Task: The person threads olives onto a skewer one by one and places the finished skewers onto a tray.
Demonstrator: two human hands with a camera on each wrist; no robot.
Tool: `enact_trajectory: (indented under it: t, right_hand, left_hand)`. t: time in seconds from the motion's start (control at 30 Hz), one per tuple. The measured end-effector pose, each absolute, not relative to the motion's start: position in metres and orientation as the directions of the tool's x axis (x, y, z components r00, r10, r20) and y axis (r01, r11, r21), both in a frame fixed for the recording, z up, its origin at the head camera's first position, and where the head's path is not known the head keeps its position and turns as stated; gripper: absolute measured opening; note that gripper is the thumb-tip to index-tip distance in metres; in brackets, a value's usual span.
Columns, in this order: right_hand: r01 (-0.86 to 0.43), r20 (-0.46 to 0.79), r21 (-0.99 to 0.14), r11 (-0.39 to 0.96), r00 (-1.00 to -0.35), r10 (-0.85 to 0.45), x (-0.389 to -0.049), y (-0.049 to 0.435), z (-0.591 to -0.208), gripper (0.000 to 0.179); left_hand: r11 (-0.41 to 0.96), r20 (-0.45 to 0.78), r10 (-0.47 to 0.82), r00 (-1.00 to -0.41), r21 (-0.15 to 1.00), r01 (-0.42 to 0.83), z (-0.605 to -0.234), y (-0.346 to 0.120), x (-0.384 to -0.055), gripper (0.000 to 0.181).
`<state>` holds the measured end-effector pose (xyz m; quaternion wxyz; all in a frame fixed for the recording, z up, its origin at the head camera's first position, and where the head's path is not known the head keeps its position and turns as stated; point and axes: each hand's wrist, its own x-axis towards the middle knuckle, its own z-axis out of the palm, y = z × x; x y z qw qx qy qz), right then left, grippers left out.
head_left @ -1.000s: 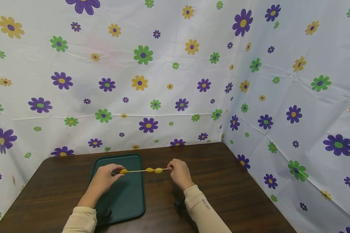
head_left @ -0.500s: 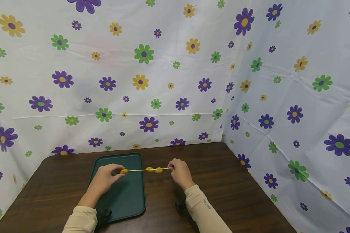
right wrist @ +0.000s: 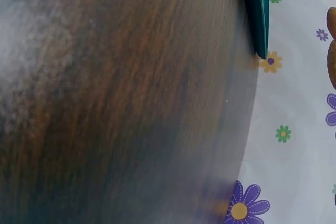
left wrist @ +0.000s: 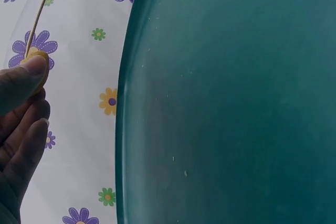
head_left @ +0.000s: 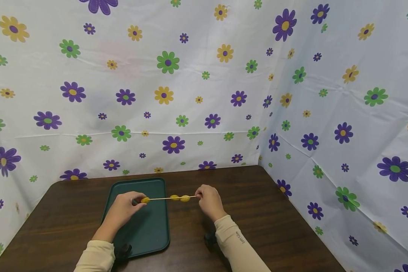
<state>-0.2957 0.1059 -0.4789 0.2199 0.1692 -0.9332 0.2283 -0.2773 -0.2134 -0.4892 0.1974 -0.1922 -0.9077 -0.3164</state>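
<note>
A thin wooden skewer (head_left: 159, 198) is held level above the table between my two hands. My left hand (head_left: 122, 207) pinches a yellow oval piece (head_left: 145, 200) at the skewer's left end, over the green tray. In the left wrist view, the thumb (left wrist: 32, 65) presses on that yellow piece (left wrist: 43, 72), and the skewer runs up from it. The fingertips of my right hand (head_left: 209, 202) pinch the skewer's right end. Two more yellow oval pieces (head_left: 185, 198) sit side by side on the skewer nearer the right hand. The right wrist view does not show the right hand.
The dark green tray (head_left: 149, 234) lies on the left half of the brown wooden table (head_left: 258, 226). White cloth (head_left: 197, 83) with printed flowers hangs behind the table and along its right side. Small light specks dot the tray (left wrist: 220, 129) in the left wrist view.
</note>
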Motion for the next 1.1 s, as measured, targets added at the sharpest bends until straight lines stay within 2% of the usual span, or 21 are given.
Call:
enact_trajectory:
  t: [0.6, 1.1]
  right_hand:
    - [-0.413, 0.477, -0.318, 0.854, -0.847, -0.232, -0.293, 0.098, -0.478, 0.017]
    - [-0.388, 0.443, -0.331, 0.86, -0.869, -0.221, -0.291, 0.094, -0.474, 0.018]
  left_hand:
    - [0.729, 0.483, 0.292, -0.826, 0.447, 0.519, -0.492, -0.209, -0.276, 0.02]
    - [0.721, 0.539, 0.344, -0.769, 0.373, 0.584, -0.493, -0.202, -0.278, 0.021]
